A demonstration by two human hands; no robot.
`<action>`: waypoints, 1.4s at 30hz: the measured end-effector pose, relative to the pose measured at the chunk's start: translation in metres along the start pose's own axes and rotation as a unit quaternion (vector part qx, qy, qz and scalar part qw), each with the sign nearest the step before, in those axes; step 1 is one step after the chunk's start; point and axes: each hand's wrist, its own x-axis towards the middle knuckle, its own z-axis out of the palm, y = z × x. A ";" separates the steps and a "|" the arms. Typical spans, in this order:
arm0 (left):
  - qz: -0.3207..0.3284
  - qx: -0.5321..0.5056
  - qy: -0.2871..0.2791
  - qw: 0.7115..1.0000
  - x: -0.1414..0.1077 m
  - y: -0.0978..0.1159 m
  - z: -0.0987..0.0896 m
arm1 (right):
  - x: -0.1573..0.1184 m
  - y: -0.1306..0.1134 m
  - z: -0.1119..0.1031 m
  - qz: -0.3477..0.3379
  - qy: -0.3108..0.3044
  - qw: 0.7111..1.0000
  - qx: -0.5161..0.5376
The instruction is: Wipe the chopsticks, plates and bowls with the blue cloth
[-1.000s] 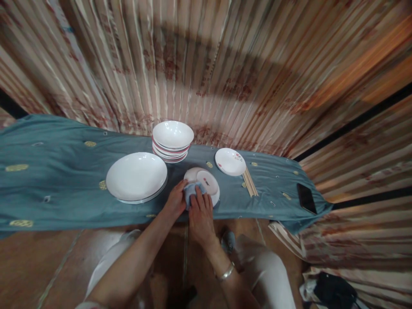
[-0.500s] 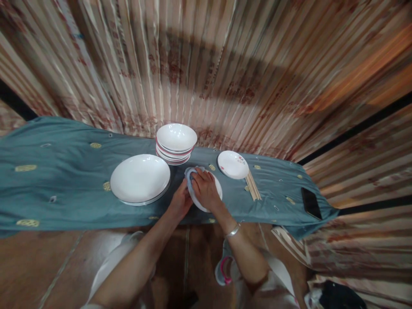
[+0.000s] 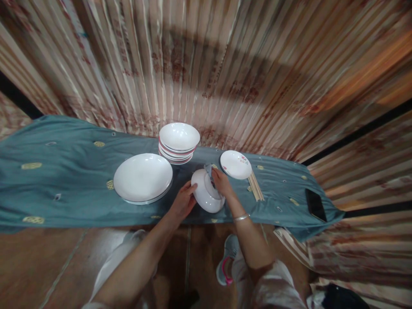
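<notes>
A white bowl (image 3: 202, 195) is tilted on its side above the cloth, its underside and foot ring turned up toward me. My left hand (image 3: 185, 199) grips its left rim, the thumb lying on the outer wall. With my right hand (image 3: 221, 182) I hold a bluish-grey cloth (image 3: 208, 170) against the bowl's base on the right. Behind them stands a stack of white bowls (image 3: 179, 137) with red bands. To the left lie large white plates (image 3: 143, 177), one on another.
Small floral plates (image 3: 234, 163) sit at the right, partly over wooden chopsticks (image 3: 256, 186). A dark phone (image 3: 316, 205) lies near the right end of the table with its green tablecloth (image 3: 74, 171). A pleated curtain (image 3: 199, 64) hangs behind.
The bowl has been turned over so its underside now faces me. My right hand and the cloth have moved from its inside to its base; my left hand still holds the rim.
</notes>
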 end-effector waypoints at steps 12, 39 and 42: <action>0.004 0.008 0.014 1.000 0.004 0.002 0.002 | -0.061 0.028 -0.001 0.010 0.061 0.998 0.029; 0.025 0.032 -0.001 0.999 0.012 -0.001 0.016 | -0.123 0.006 -0.003 -0.082 0.077 0.969 -0.221; 0.030 0.034 -0.021 0.999 0.012 0.000 0.022 | -0.119 0.012 -0.008 -0.075 0.095 0.969 -0.216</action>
